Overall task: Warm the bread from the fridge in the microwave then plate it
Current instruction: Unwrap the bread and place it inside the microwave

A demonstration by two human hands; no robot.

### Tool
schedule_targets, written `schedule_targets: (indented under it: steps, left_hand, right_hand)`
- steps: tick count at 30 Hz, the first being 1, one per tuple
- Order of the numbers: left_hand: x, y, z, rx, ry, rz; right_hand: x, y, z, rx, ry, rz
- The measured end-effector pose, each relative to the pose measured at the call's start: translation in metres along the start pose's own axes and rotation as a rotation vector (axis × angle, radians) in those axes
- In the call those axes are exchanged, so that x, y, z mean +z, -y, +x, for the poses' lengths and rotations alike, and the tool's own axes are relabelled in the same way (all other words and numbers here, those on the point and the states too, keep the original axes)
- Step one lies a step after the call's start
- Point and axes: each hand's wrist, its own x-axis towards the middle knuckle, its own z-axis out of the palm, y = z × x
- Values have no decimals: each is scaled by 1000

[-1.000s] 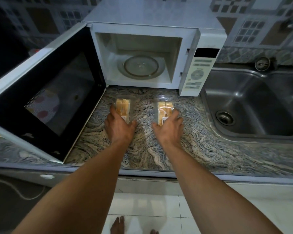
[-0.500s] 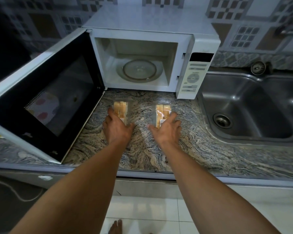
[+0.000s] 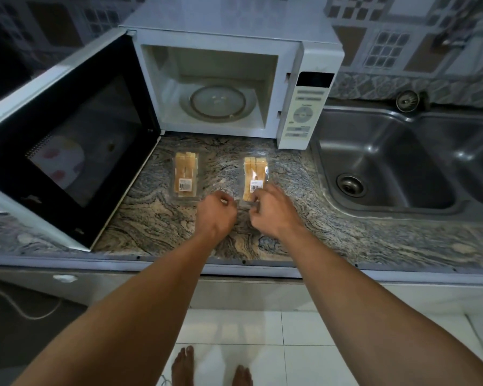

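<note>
Head view showed my right hand (image 3: 271,213) pinching the near end of the right bread pack (image 3: 255,174) on the counter (image 3: 290,218), left hand (image 3: 216,211) curled beside it, grip unclear; a hard tear risked scattering slices.

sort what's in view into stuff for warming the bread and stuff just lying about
For the job:
left bread pack
right bread pack, with the left hand and right hand at its near end
open microwave
turntable

Just lying about:
sink
drain
round metal fitting behind the sink
</note>
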Motion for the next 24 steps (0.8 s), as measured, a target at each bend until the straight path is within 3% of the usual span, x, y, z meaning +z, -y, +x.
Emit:
schedule_targets:
  steps: [4, 10, 16, 24]
  left_hand:
    - [8, -1, -2, -219, 109, -337]
    - [14, -2, -1, -302, 184, -574]
    - [25, -5, -4, -397, 127, -786]
    - [26, -16, -6, -538, -4, -816]
  right_hand:
    - [-2, -4, 2, -35, -2, 29]
    - [-6, -6, 7, -44, -6, -4]
    - [-6, -2, 12, -35, -3, -84]
    - [-12, 2, 12, -89, -45, -20]
